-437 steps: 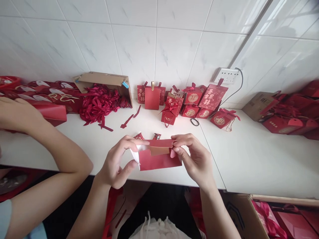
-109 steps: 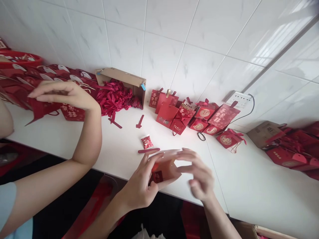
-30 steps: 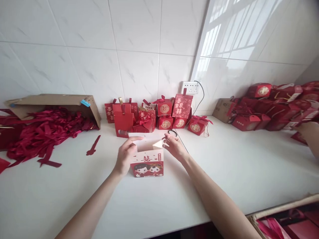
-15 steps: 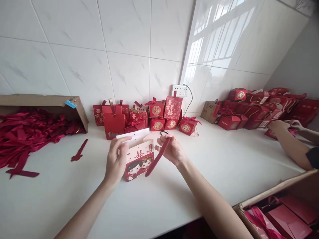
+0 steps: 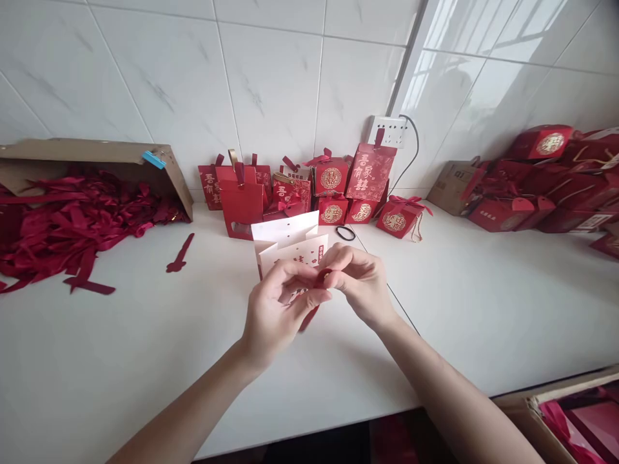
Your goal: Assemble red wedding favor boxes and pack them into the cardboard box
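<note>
My left hand (image 5: 278,306) and my right hand (image 5: 360,283) meet in front of me, both pinching one end of a dark red ribbon strip (image 5: 309,319). The ribbon's tail hangs below my fingers, and a small pale spot shows at the pinched end. Just behind my hands stands a white and red paper gift box (image 5: 312,248) with its top flap open and upright. My hands hide most of its printed front. Neither hand visibly grips the box. Another loose red ribbon strip (image 5: 180,254) lies on the table to the left.
A cardboard box (image 5: 178,180) on its side spills red ribbons (image 5: 87,225) at the left. Several finished red gift boxes (image 5: 331,177) line the tiled wall, beside a power socket (image 5: 387,132). More red boxes (image 5: 507,193) pile up right. An open carton (image 5: 517,412) sits front right.
My left hand has let go of the gift box and come to the ribbon, which my right hand held alone. The view has shifted; the other person's arms are out of sight.
</note>
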A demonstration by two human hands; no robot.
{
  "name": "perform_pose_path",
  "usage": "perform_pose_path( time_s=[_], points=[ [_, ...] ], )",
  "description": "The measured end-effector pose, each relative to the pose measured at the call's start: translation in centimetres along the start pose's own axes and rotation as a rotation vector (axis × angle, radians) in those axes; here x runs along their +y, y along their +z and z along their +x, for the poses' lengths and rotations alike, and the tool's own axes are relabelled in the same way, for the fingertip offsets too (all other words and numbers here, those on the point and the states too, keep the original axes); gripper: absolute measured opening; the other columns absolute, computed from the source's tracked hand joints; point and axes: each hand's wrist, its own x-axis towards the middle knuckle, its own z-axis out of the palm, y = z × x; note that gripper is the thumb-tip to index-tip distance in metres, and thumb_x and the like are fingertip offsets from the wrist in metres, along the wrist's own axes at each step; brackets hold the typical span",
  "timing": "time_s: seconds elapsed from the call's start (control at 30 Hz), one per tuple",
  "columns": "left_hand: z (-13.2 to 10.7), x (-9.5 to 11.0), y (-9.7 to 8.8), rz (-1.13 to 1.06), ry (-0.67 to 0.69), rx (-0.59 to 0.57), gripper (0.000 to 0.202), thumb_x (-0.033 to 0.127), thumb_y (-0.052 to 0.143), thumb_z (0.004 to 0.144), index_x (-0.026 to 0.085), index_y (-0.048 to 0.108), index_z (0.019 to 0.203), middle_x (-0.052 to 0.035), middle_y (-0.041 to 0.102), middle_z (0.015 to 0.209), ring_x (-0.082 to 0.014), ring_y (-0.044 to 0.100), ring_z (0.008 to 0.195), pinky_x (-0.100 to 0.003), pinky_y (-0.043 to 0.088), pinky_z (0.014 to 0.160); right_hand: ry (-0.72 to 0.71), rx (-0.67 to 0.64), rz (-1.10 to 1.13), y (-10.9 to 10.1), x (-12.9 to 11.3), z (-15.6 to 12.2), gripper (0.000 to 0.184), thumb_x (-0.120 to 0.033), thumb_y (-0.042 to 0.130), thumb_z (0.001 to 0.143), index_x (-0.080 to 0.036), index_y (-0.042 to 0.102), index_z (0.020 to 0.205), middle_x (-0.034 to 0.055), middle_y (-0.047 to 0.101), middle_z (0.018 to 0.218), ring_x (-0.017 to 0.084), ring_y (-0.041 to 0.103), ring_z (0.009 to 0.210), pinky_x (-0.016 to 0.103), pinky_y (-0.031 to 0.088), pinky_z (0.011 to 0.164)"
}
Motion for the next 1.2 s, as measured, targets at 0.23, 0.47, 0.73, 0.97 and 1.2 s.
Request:
perform_pose_path(
  time_s=[0.23,0.47,0.73,0.97,1.2],
  points=[
    [0.9,0.4,-0.1,0.001,-0.114,0.022,0.012,0.025,0.072,0.074,0.018,0.062,0.073,0.0014,0.062,0.059,-0.0111,0.061,0.054,-0.021,0.052,0.049,-0.137,0.053,-0.145,0.1,0.6,-0.4,0.023,-0.037,0.073,0.074,-0.022,0.062,0.061,-0.0021,0.056,0.063,0.012,0.052,0.060,0.026,0.043,0.054],
    [0.9,0.4,-0.3,-0.011,-0.077,-0.015,0.008,0.023,0.065,0.080,0.018,0.061,0.075,0.0015,0.062,0.064,-0.0103,0.062,0.059,-0.020,0.052,0.055,-0.224,-0.010,-0.263,-0.3,0.4,-0.6,0.009,-0.024,0.064,0.084,-0.022,0.067,0.076,0.0009,0.061,0.071,0.013,0.056,0.064,0.029,0.048,0.057],
    [0.9,0.2,-1.0,0.146,0.188,-0.047,0.005,0.019,0.066,0.079,0.019,0.061,0.079,-0.0011,0.060,0.075,-0.0112,0.060,0.068,-0.021,0.051,0.060,-0.659,-0.008,-0.575,-0.1,1.0,-0.7,0.017,-0.008,0.061,0.080,-0.022,0.062,0.090,0.0020,0.059,0.073,0.015,0.058,0.066,0.031,0.049,0.056],
    [1.6,0.4,-1.2,-0.037,-0.044,-0.137,0.022,0.033,0.072,0.074,0.017,0.059,0.064,0.0009,0.055,0.059,-0.0080,0.048,0.048,-0.020,0.041,0.042,-0.428,-0.093,-0.404,-0.4,0.2,-0.6,0.010,-0.013,0.057,0.082,-0.021,0.063,0.085,0.0016,0.057,0.072,0.015,0.056,0.065,0.031,0.048,0.056],
    [1.8,0.1,-1.4,-0.187,-0.192,-0.190,0.027,0.036,0.075,0.070,0.016,0.058,0.062,0.0017,0.054,0.054,-0.0078,0.046,0.048,-0.020,0.040,0.043,-0.127,-0.165,-0.204,-0.4,-0.3,-0.4,0.007,-0.026,0.064,0.082,-0.020,0.064,0.078,0.0020,0.057,0.074,0.014,0.054,0.069,0.030,0.047,0.062]
  ],
)
